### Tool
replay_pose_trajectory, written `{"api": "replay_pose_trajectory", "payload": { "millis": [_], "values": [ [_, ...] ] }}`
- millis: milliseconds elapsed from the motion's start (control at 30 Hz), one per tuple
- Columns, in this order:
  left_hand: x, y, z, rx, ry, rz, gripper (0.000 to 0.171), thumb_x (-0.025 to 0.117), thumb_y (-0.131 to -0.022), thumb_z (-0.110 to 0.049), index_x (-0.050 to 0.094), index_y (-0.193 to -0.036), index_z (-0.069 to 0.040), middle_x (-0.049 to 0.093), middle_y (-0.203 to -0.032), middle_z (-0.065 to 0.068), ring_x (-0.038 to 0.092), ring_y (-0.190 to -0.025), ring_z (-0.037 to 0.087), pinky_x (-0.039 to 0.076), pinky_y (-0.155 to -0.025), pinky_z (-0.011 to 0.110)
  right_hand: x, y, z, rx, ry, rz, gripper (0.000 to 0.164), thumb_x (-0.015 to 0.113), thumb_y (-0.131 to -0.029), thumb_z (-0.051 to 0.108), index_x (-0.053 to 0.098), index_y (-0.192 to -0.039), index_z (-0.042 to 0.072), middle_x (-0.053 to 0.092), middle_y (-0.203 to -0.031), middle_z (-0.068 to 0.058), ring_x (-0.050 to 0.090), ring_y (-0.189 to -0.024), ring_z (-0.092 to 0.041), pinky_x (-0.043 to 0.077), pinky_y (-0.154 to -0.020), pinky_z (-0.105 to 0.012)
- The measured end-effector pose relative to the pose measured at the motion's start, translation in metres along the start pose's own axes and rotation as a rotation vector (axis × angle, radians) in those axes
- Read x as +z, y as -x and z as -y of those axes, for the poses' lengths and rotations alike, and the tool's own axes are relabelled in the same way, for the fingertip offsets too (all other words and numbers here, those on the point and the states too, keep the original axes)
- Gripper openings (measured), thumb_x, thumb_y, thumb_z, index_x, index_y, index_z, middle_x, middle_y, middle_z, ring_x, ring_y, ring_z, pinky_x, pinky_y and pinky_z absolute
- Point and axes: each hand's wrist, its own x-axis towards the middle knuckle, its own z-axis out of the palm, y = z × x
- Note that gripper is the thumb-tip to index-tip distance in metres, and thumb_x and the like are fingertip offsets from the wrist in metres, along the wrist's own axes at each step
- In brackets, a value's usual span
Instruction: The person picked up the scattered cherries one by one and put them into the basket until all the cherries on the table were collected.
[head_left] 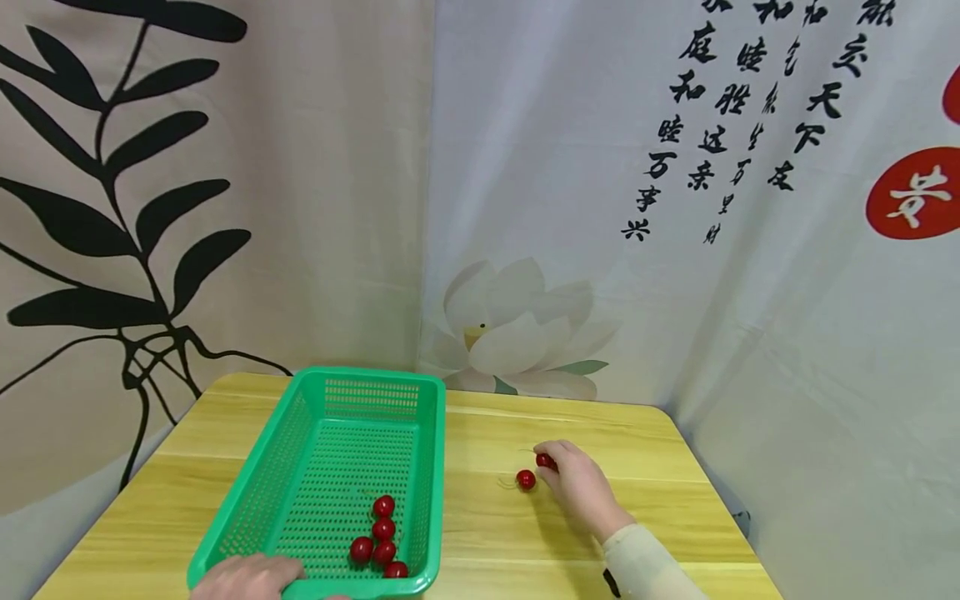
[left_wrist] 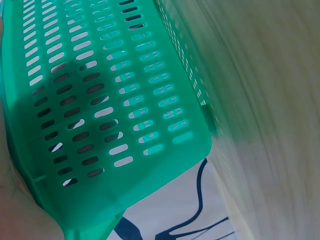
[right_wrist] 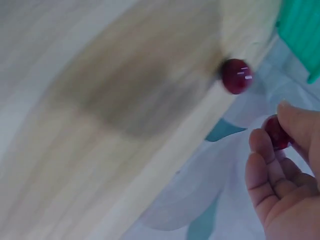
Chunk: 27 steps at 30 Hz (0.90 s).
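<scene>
My right hand [head_left: 579, 490] pinches a red cherry [head_left: 545, 460] between thumb and fingers over the right part of the table; the right wrist view shows the same cherry [right_wrist: 276, 132] at the fingertips. Just beside it, another cherry [head_left: 526, 480] with a thin stem lies on the wood. A green plastic basket [head_left: 432, 467] with slotted walls stands to the left. Several cherries [head_left: 383, 529] sit inside it, near its front right corner. At the basket's near rim, my left hand [head_left: 251, 577] grips the edge, partly cut off by the frame.
The light wooden table [head_left: 480, 533] reaches to a hanging cloth [head_left: 540, 167] printed with a lotus and writing. On the left, another cloth [head_left: 322, 167] carries a dark plant print. Between basket and right hand runs a strip of bare wood.
</scene>
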Motion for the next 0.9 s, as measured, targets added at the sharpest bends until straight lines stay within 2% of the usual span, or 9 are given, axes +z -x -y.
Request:
{"api": "replay_pose_trajectory", "payload": {
  "millis": [233,367,600,733,900],
  "values": [
    [0.001,0.0,-0.002,-0.03,0.007,-0.012,0.049,0.066,-0.065,-0.083,0.046,-0.056,-0.039,0.035,-0.053,-0.022,0.036,-0.048,-0.001,0.039,-0.049,0.028,-0.014,-0.009,0.034,-0.083,-0.091,-0.041,0.033,0.079,-0.086,0.016,0.068,-0.117,0.014,0.065,-0.107,0.004,0.058,-0.086,-0.006,0.055,-0.072,-0.032],
    [0.0,0.0,-0.002,-0.021,0.002,-0.005,0.048,0.066,-0.065,-0.083,0.048,-0.057,-0.039,0.036,-0.054,-0.022,0.036,-0.049,-0.001,0.04,-0.049,0.028,-0.018,-0.014,0.055,-0.208,-0.125,-0.091,0.033,0.079,-0.085,0.015,0.068,-0.116,0.012,0.065,-0.102,0.004,0.057,-0.082,-0.003,0.055,-0.067,-0.028],
    [0.002,0.001,0.0,-0.011,-0.007,-0.014,0.047,0.067,-0.065,-0.081,0.048,-0.058,-0.039,0.037,-0.055,-0.023,0.037,-0.05,-0.001,0.04,-0.051,0.029,-0.025,-0.022,0.102,-0.426,-0.217,-0.165,0.034,0.082,-0.081,0.011,0.067,-0.111,0.009,0.065,-0.097,0.001,0.057,-0.082,-0.008,0.055,-0.065,-0.029],
    [0.004,0.001,0.0,-0.008,-0.007,-0.032,0.048,0.067,-0.065,-0.082,0.046,-0.057,-0.039,0.035,-0.054,-0.023,0.035,-0.049,-0.001,0.04,-0.05,0.028,-0.028,-0.023,0.129,-0.503,-0.282,-0.154,0.033,0.082,-0.081,0.008,0.066,-0.111,0.009,0.065,-0.098,0.001,0.058,-0.082,-0.007,0.055,-0.065,-0.028],
    [0.005,0.001,0.0,0.016,-0.009,-0.072,0.049,0.067,-0.064,-0.083,0.045,-0.056,-0.04,0.034,-0.054,-0.023,0.035,-0.049,-0.002,0.039,-0.048,0.028,-0.022,-0.019,0.161,-0.587,-0.338,-0.082,0.035,0.08,-0.084,0.01,0.065,-0.115,0.01,0.065,-0.103,0.002,0.057,-0.084,-0.001,0.053,-0.07,-0.017]
  ]
}}
